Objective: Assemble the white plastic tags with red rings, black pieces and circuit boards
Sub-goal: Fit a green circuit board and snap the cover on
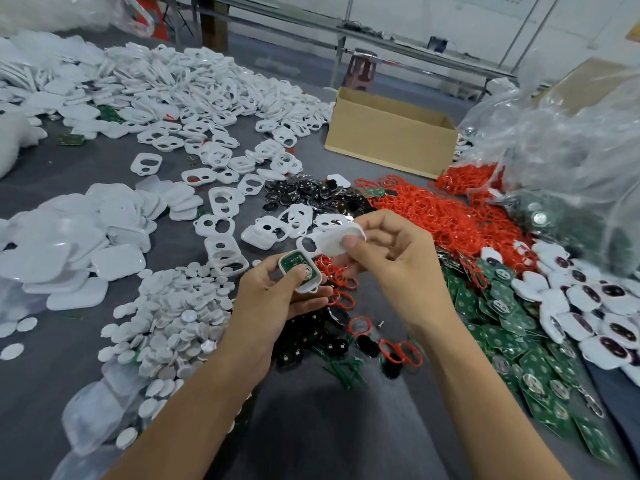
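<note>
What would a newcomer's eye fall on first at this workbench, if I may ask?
Probably the two hands at the centre: the left hand grips a white plastic tag shell with a green circuit board inside, and the right hand pinches a white plastic cover with holes. Next come the bright heap of red rings to their right and the sprawl of white plastic frames across the far left of the grey table.
</note>
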`<state>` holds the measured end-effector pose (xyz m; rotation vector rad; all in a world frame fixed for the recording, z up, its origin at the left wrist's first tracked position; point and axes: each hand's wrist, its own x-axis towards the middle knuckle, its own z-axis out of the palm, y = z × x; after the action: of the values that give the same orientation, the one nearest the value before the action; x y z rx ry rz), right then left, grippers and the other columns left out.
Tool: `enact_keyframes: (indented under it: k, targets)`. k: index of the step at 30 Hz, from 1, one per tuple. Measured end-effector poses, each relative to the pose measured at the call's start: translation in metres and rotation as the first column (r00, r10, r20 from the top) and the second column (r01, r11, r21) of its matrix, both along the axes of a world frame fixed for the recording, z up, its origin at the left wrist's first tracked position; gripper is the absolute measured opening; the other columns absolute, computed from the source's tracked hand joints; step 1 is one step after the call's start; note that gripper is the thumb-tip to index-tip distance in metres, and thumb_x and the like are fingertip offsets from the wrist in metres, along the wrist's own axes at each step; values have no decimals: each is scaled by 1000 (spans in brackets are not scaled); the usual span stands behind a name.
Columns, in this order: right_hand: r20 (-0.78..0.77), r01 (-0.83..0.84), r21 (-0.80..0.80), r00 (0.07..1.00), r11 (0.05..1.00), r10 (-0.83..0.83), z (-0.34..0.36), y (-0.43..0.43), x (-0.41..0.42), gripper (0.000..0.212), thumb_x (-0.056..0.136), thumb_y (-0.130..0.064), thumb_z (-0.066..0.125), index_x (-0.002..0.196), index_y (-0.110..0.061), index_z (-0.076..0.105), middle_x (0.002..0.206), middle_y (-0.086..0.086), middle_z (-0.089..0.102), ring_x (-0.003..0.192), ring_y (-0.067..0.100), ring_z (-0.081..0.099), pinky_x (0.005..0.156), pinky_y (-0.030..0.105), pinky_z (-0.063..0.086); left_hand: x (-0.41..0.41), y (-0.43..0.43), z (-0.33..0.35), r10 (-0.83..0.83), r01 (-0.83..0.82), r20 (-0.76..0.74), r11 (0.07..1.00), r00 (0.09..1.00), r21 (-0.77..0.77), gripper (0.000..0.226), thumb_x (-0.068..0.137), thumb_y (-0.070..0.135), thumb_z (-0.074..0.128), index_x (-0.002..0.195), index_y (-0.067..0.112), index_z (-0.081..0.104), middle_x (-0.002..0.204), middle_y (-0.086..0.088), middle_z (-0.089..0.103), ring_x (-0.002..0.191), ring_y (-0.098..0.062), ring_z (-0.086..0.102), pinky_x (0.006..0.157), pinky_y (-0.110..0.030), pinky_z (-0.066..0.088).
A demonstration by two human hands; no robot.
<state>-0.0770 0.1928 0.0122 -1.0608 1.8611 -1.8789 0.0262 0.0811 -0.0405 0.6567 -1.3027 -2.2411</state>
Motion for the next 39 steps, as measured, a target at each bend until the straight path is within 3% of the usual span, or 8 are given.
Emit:
enact_keyframes:
  k: [4,6,11,15,18,24,30,39]
  targets:
    - [-144,-6,-30,990,1000,1,-3,-2,0,37,79,29,45,77,-4,61,91,15,73,92,22,71,74,58,51,-1,-1,-1,3,-3,-6,1000,1000,25,16,98,4,52,109,1,63,90,-20,74,79,-33,74,69,-34,62]
    - [-187,4,-38,982,999,-11,-6,-3,0,43,77,31,42,76,-7,62,93,14,72,95,22,70,77,62,50,-1,-1,0,3,-3,-10,1000,1000,31,17,99,3,51,110,2,63,90,-20,74,79,-33,74,69,-34,62]
    - [-132,-17,-31,991,999,13,-14,-6,2,41,79,28,50,80,-11,62,100,11,71,80,20,69,67,35,47,0,-1,2,0,2,-42,999,999,48,17,99,3,50,110,0,63,91,-20,73,78,-32,74,67,-33,62]
    - [-135,-58,1,989,998,58,-23,-9,3,43,79,28,50,85,-12,64,110,8,69,91,58,57,73,49,46,1,1,4,1,3,-82,999,997,49,16,95,5,57,106,4,67,89,-14,75,78,-32,74,64,-30,60]
    - [-82,-81,23,993,996,82,-25,-8,3,39,76,26,48,89,-6,66,113,11,69,75,48,56,67,34,46,0,1,4,15,-14,-88,1000,996,14,18,91,9,62,106,6,70,92,-15,75,81,-30,73,67,-32,60]
    - [-82,-37,75,996,996,43,-27,-11,4,24,71,7,78,90,-3,65,104,5,70,90,9,69,80,20,52,0,2,2,25,-32,-74,994,997,-106,18,95,6,58,108,10,71,97,-10,76,90,-26,73,72,-33,60]
    - [-400,68,135,917,989,-9,-25,-8,1,26,76,6,73,93,-10,64,105,-9,70,94,2,66,83,17,49,0,2,3,57,-71,-61,967,996,-244,19,96,8,58,108,15,70,100,-9,75,97,-29,71,84,-46,58]
    - [-336,-70,116,936,991,105,-26,-8,2,41,78,18,59,108,-11,57,111,-5,68,108,9,63,89,28,53,-1,1,2,78,-102,-90,945,993,-310,19,94,6,61,103,20,71,90,-7,74,87,-24,73,69,-37,61]
